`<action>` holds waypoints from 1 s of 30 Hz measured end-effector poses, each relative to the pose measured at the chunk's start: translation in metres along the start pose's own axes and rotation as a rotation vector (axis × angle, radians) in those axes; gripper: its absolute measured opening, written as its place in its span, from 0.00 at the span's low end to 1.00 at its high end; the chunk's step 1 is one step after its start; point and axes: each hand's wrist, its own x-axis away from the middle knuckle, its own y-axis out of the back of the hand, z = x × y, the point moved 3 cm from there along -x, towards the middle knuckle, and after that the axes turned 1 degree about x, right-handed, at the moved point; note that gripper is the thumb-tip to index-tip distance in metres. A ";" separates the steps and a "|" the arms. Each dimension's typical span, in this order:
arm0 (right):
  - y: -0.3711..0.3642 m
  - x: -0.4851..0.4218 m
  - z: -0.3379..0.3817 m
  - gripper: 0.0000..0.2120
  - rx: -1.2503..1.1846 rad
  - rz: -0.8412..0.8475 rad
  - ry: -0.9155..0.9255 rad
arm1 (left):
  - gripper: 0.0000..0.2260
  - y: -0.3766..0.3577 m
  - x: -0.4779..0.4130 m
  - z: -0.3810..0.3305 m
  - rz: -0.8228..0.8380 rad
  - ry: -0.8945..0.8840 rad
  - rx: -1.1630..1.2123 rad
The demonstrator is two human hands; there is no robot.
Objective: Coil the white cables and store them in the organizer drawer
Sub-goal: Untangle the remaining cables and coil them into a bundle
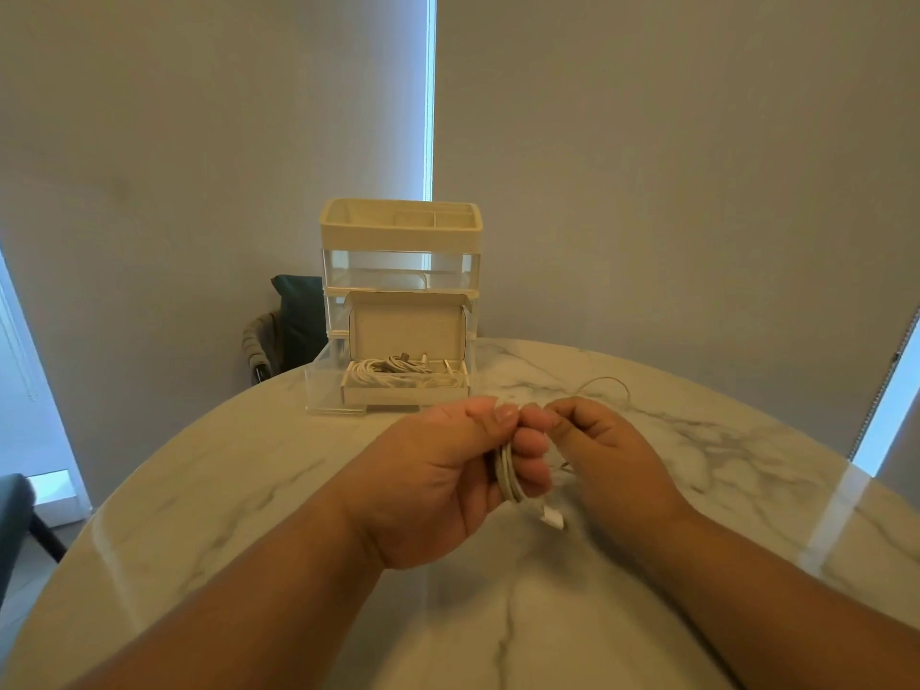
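Gripping a part-wound white cable (pixel 509 473) in the left hand (pixel 448 470), fingers curled round the loops, thumb pressed on top. Pinching the same cable at the top of the coil with the right hand (pixel 612 455), just beside the left thumb. Holding both raised over the marble table (pixel 249 490).

Dangling below the coil: white connector (pixel 552 519). Cannot tell whether touching the tabletop.

Trailing away from the right hand: loose tail (pixel 605 381), lying in a curve on the table toward the far right.

Sitting at the far edge of the table: organizer (pixel 401 231), cream tray on top, clear tiers under it.

Pulled out at the bottom: clear drawer (pixel 323 385), holding an open cardboard box (pixel 405 393) with lid flap upright.

Lying coiled inside that box: more white cables (pixel 398 373).

Showing behind the table on the left: dark chair (pixel 298 316).

Cannot tell the loop count in the hand-held coil.
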 end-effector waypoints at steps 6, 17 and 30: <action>-0.019 0.014 0.012 0.09 0.231 0.249 0.054 | 0.12 0.005 -0.001 -0.016 -0.193 -0.227 0.175; -0.031 0.036 0.024 0.06 0.270 0.232 0.057 | 0.11 0.034 -0.010 -0.011 -0.506 -0.252 0.146; -0.038 0.041 0.042 0.08 0.427 0.281 0.159 | 0.11 0.034 0.000 -0.023 -0.689 -0.251 0.243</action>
